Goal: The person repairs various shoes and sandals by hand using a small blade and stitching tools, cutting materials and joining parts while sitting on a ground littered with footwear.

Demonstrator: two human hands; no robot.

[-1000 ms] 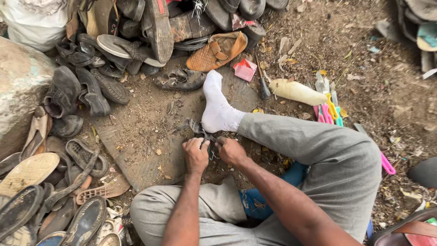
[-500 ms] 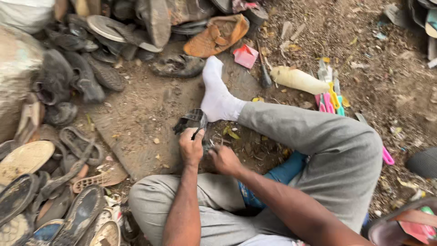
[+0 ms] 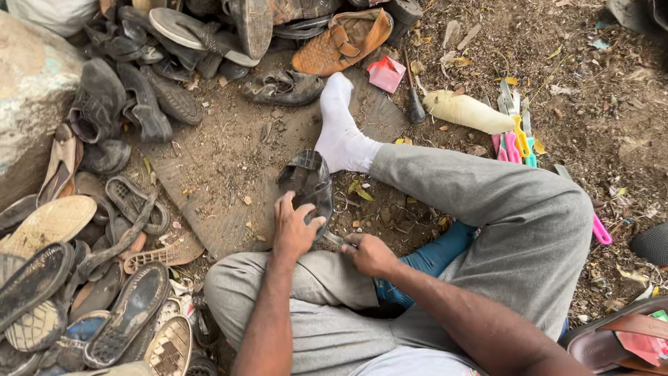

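gripping worn dark shoe (image 3: pixel 306 182), left hand (image 3: pixel 293 230)

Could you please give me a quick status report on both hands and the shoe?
Left hand grips dark shoe at its lower edge. Right hand closed on a small metal tool beside it. Worn footwear pile at left, apart from shoe.

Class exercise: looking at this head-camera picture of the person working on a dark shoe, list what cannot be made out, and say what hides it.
- Metal tool in the right hand: head view, mostly covered by the fist; its kind is unclear.
- Dark shoe: the left hand covers its near end.
- Left grip: fingers wrap behind the shoe, unseen.
- Brown sandal: cut off by the picture's lower right edge.
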